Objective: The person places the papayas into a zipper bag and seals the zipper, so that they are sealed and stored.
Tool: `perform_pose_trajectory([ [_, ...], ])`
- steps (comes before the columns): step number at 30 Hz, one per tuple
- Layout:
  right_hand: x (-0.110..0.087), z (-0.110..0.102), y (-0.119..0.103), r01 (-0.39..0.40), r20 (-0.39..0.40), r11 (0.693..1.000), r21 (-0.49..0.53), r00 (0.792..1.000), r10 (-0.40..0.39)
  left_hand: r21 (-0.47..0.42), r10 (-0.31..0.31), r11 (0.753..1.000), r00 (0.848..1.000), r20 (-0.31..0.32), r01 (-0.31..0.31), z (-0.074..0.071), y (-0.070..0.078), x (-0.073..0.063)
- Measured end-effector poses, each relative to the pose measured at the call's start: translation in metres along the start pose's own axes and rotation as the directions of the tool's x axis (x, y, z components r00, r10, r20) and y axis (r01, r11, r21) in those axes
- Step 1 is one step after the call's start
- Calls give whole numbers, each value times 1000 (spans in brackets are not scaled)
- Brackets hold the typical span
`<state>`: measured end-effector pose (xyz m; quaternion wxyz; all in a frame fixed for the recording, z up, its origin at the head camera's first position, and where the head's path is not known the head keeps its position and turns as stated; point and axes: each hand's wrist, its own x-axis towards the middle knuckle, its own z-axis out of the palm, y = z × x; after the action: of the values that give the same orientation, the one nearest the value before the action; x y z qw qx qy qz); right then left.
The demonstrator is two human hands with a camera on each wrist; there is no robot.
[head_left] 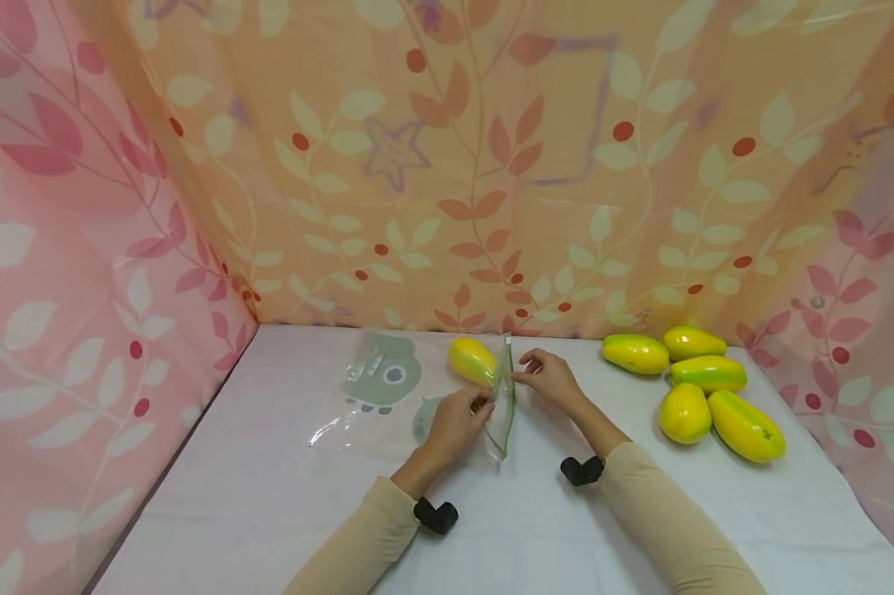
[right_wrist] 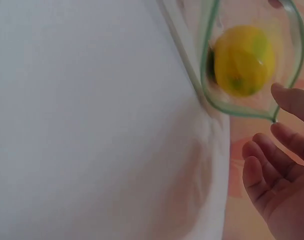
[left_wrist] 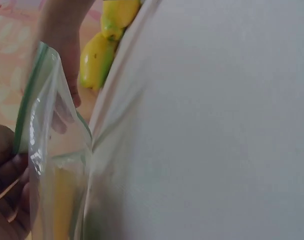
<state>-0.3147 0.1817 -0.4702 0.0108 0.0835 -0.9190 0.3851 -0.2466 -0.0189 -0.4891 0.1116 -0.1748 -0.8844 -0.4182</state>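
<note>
A clear zip bag (head_left: 382, 373) with a grey-green cartoon print lies on the table, its green-edged mouth standing up and facing right. Inside it, close to the mouth, is a yellow-green papaya (head_left: 473, 361). My left hand (head_left: 453, 424) pinches the near side of the bag's rim; in the left wrist view its fingers (left_wrist: 7, 177) grip the green strip. On the far side of the mouth, my right hand (head_left: 553, 380) holds nothing, fingers loosely bent. The right wrist view has its fingertips (right_wrist: 279, 90) beside the rim's corner, with the papaya (right_wrist: 244, 60) visible through the opening.
Several more papayas (head_left: 707, 374) lie grouped at the table's right side. Patterned cloth (head_left: 477, 165) hangs behind and on both sides of the white-covered table (head_left: 268, 512). Each wrist carries a black camera mount (head_left: 435, 516).
</note>
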Motion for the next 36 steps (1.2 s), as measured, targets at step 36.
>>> perform_pose_trajectory([
  [36, 2, -140, 37, -63, 49, 946, -317, 995, 82, -79, -146, 986, 989, -30, 143, -1, 7, -2],
])
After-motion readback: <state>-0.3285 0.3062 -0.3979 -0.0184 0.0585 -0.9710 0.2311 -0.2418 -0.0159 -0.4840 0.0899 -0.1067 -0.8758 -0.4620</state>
